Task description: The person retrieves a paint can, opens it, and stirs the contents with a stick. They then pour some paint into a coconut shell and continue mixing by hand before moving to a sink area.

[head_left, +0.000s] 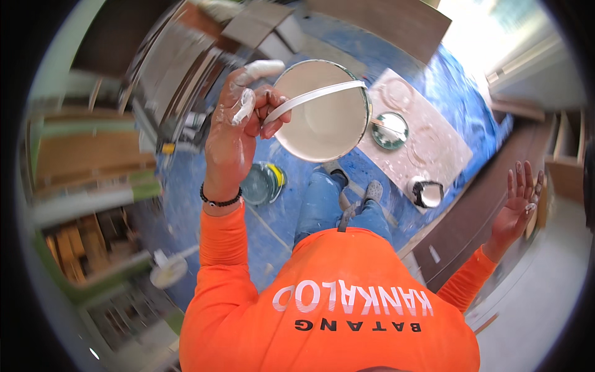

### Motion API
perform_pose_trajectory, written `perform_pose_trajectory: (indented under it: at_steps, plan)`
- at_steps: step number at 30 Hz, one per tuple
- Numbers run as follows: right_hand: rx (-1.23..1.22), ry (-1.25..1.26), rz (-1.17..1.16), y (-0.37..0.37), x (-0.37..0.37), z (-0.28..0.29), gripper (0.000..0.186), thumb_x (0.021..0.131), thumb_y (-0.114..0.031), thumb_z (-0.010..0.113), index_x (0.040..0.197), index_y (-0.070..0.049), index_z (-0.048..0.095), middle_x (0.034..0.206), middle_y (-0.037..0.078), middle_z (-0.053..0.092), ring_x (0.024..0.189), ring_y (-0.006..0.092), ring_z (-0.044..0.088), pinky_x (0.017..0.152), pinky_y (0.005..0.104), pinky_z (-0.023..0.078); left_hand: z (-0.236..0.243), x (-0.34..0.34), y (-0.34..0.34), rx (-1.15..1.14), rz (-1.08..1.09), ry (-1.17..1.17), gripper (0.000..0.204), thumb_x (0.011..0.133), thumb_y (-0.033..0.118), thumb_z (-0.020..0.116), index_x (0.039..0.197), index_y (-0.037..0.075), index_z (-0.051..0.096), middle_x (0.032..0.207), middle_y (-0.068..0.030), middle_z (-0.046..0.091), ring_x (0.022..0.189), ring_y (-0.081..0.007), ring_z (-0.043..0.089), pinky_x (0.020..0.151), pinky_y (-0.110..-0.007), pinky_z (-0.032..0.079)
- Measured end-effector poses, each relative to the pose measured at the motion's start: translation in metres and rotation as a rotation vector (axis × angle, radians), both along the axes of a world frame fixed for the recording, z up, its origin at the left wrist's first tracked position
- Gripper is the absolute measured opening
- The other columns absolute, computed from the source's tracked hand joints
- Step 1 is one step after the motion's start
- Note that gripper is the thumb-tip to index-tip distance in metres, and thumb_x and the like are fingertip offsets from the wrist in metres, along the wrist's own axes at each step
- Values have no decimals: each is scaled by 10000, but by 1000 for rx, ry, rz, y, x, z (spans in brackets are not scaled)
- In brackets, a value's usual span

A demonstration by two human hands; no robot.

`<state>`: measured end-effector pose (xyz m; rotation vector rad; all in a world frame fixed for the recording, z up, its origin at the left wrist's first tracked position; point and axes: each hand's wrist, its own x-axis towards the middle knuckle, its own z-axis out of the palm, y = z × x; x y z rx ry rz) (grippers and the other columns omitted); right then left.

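My left hand (237, 121), smeared with white paint on its fingers and wearing a dark bead bracelet, is raised in front of me. Its fingers are closed round the white handle (319, 94) of a round bucket (368, 110). The bucket's mouth faces me, and its inside is off-white; how full it is I cannot tell. Out to the right, away from the bucket, my right hand (519, 201) is held palm up with fingers spread and whitish smears on them. Nothing lies in it.
Blue sheeting (186, 214) covers the floor. A paint-spotted board (446, 146) bears a green-rimmed round container (390, 131) with a stick across it, and a black-and-white pot (429, 194). Left of my legs stands a dark green bucket (255, 186). Brown panels (384, 22) lie at the back.
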<state>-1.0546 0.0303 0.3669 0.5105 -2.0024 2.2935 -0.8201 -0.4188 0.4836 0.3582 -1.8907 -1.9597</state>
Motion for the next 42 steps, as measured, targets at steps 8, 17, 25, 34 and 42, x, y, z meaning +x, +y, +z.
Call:
perform_pose_trajectory:
  at_steps: [8,17,25,34,42]
  plan:
    - [-25,33,541,-217,30,57,994,983,-630,566,1649,6,194,1589,310,395,1483,453,411,1238,577,307,12,255,-30,265,405,157,648,1060,555,455,1341,-13,591,1144,-185,652,843,-175,492,783,-307,393]
    - [179,-48,1227,-476,267,11,914,989,-548,634,1652,-49,251,1553,246,472,1421,367,504,1191,500,367,-34,514,-27,184,1033,142,723,1045,639,403,1442,40,482,1079,-162,639,775,-151,465,718,-298,364]
    - [524,-95,1533,-637,480,-34,691,1021,-388,665,1569,-41,427,1426,156,589,1324,293,587,1114,438,447,-41,719,-59,222,1485,35,698,1037,579,457,1509,66,422,1059,-152,644,775,-126,492,690,-260,341]
    - [599,-193,2001,-806,695,-37,447,1013,-151,707,1422,-39,567,1120,48,674,1005,124,641,897,296,534,9,909,-138,86,1821,-48,686,1045,564,478,1515,66,445,1087,-172,652,797,-154,580,680,-266,408]
    - [450,-178,2313,-1024,943,-121,444,996,-164,731,1407,-70,592,1144,58,697,1016,135,670,923,306,542,-34,1035,-293,103,2153,-75,678,1061,584,457,1490,59,462,1010,-183,665,768,-171,620,629,-252,417]
